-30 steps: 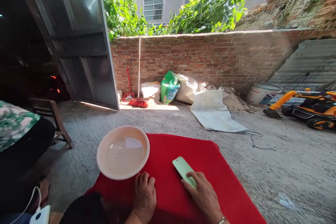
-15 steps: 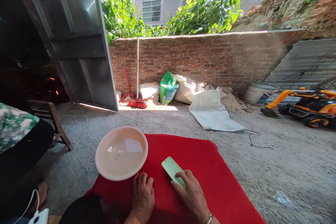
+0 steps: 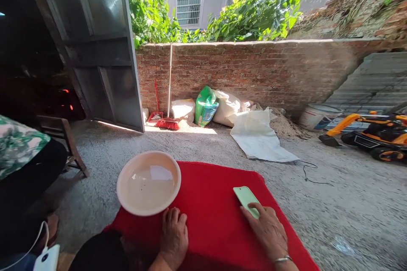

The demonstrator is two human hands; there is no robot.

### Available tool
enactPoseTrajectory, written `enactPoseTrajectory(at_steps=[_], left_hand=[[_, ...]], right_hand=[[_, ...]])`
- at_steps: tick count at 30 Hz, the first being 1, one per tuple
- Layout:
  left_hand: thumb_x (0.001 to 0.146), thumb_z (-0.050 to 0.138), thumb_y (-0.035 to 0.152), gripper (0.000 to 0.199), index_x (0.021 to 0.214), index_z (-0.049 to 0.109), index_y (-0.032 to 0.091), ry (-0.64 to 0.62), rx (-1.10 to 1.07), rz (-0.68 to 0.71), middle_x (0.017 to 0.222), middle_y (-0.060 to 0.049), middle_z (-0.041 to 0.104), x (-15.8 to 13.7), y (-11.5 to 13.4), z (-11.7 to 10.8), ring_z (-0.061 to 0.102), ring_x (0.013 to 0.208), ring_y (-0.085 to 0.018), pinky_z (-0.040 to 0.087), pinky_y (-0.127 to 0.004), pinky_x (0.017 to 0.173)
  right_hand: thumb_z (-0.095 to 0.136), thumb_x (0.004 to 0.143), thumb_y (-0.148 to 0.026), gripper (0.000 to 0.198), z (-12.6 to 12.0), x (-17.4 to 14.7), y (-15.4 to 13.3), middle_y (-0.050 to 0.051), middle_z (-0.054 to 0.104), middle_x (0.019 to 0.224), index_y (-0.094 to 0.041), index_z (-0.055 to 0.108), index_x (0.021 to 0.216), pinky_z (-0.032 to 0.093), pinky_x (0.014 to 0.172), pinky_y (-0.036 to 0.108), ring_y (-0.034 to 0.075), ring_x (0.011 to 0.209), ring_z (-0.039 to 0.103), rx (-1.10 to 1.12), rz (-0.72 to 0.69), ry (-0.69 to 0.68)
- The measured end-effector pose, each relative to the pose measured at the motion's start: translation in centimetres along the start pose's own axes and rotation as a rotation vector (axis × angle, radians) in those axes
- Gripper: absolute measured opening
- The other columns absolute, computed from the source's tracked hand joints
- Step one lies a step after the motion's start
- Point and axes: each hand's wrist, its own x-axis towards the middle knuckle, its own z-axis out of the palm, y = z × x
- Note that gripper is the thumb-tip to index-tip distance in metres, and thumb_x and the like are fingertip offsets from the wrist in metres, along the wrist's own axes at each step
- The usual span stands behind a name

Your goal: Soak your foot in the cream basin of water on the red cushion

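Near the right edge of the red cloth [image 3: 216,190], my right hand [image 3: 267,228] has its thumb and fingers closed on the lower end of a pale green phone [image 3: 246,197]. The phone lies at a slant, its far end pointing up and left. My left hand [image 3: 174,235] rests on the cloth, fingers forward and slightly bent, with nothing seen in it. Just beyond those fingertips stands a pale pink basin [image 3: 122,190] holding clear water, with a few dark specks in it.
A seated person's patterned top [image 3: 19,146] and a wooden chair [image 3: 71,148] are at left. A white device with a cable [image 3: 47,258] lies low left. Beyond are a broom [image 3: 168,124], sacks [image 3: 227,108], a white sheet [image 3: 259,135] and a toy excavator [image 3: 372,135].
My right hand has moved to the right across the red cloth with the phone in its grip. The left hand and the basin have stayed in place. The view has shifted slightly.
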Motion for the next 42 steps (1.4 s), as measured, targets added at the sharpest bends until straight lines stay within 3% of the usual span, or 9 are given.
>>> enactPoseTrajectory(at_steps=[11, 14, 20, 22, 25, 29, 34, 37, 42], left_hand=[[0.076, 0.058, 0.011, 0.021, 0.088, 0.067, 0.027, 0.097, -0.012, 0.029, 0.098, 0.001, 0.064, -0.3, -0.9, 0.9, 0.055, 0.100, -0.018, 0.038, -0.037, 0.103], [0.078, 0.058, 0.012, 0.019, 0.087, 0.066, 0.026, 0.053, 0.005, 0.017, 0.098, 0.001, 0.063, -0.3, -0.7, 0.7, 0.056, 0.100, -0.018, 0.038, -0.037, 0.104], [0.077, 0.057, 0.011, 0.022, 0.089, 0.066, 0.027, -0.077, -0.010, -0.023, 0.098, 0.001, 0.063, 0.1, -0.1, 0.0, 0.056, 0.102, -0.018, 0.038, -0.039, 0.106], [0.077, 0.057, 0.012, 0.021, 0.089, 0.066, 0.027, -0.109, -0.020, -0.042, 0.099, 0.001, 0.063, 0.2, 0.1, -0.1, 0.056, 0.103, -0.018, 0.038, -0.040, 0.107], [0.078, 0.057, 0.013, 0.021, 0.089, 0.067, 0.027, -0.129, -0.030, -0.057, 0.099, 0.001, 0.064, 0.3, 0.2, -0.1, 0.057, 0.104, -0.018, 0.038, -0.040, 0.108], [0.078, 0.056, 0.011, 0.023, 0.090, 0.067, 0.027, -0.094, -0.037, -0.054, 0.100, 0.001, 0.065, 0.3, 0.0, 0.5, 0.057, 0.104, -0.019, 0.039, -0.041, 0.107], [0.079, 0.056, 0.014, 0.022, 0.092, 0.068, 0.026, -0.126, -0.033, -0.043, 0.104, -0.001, 0.066, 0.2, -0.1, 0.9, 0.058, 0.107, -0.020, 0.040, -0.042, 0.106], [0.083, 0.053, 0.015, 0.023, 0.095, 0.068, 0.027, -0.187, -0.036, -0.072, 0.108, -0.001, 0.066, 0.3, 0.3, 0.3, 0.057, 0.109, -0.020, 0.037, -0.043, 0.110], [0.085, 0.051, 0.016, 0.025, 0.099, 0.068, 0.028, -0.331, -0.073, -0.128, 0.112, -0.001, 0.065, 1.0, 1.1, -1.0, 0.055, 0.114, -0.020, 0.033, -0.042, 0.114]], right_hand=[[0.060, 0.085, -0.045, 0.018, 3.3, -3.4, -11.3, 0.003, 0.062, 0.086, -0.028, 0.067, 0.086, 0.047, 0.066, 0.029, 0.017, 0.073, 0.061, 0.210, -0.396, -0.103], [0.060, 0.083, -0.044, 0.018, 3.1, -2.5, -10.2, 0.004, 0.062, 0.086, -0.028, 0.068, 0.086, 0.046, 0.067, 0.030, 0.018, 0.073, 0.061, 0.122, -0.357, -0.106], [0.050, 0.083, -0.054, 0.037, -0.3, 0.6, -1.9, 0.011, 0.064, 0.090, -0.025, 0.071, 0.094, 0.049, 0.066, 0.041, 0.029, 0.077, 0.065, -0.048, 0.087, -0.166], [0.048, 0.082, -0.057, 0.042, -1.2, 1.1, -0.5, 0.014, 0.065, 0.090, -0.025, 0.072, 0.093, 0.050, 0.066, 0.045, 0.034, 0.079, 0.065, -0.029, 0.154, -0.134], [0.050, 0.080, -0.059, 0.040, -1.1, 0.5, -1.9, 0.013, 0.066, 0.091, -0.026, 0.071, 0.089, 0.051, 0.066, 0.044, 0.033, 0.080, 0.066, 0.103, 0.091, -0.102], [0.053, 0.082, -0.056, 0.031, 1.7, -1.9, -8.1, 0.004, 0.064, 0.090, -0.029, 0.069, 0.086, 0.051, 0.068, 0.034, 0.022, 0.075, 0.065, 0.279, -0.142, -0.171], [0.060, 0.082, -0.046, 0.020, 4.5, -3.0, -13.9, 0.003, 0.061, 0.087, -0.029, 0.068, 0.086, 0.047, 0.071, 0.030, 0.018, 0.076, 0.061, 0.239, -0.372, -0.201], [0.059, 0.083, -0.045, 0.021, 4.1, -1.3, -13.1, 0.004, 0.062, 0.090, -0.028, 0.070, 0.090, 0.046, 0.073, 0.031, 0.020, 0.080, 0.062, 0.141, -0.319, -0.233], [0.046, 0.085, -0.051, 0.036, 0.6, 2.4, -6.5, 0.010, 0.063, 0.094, -0.027, 0.070, 0.096, 0.048, 0.072, 0.038, 0.026, 0.082, 0.065, -0.042, 0.038, -0.292]])
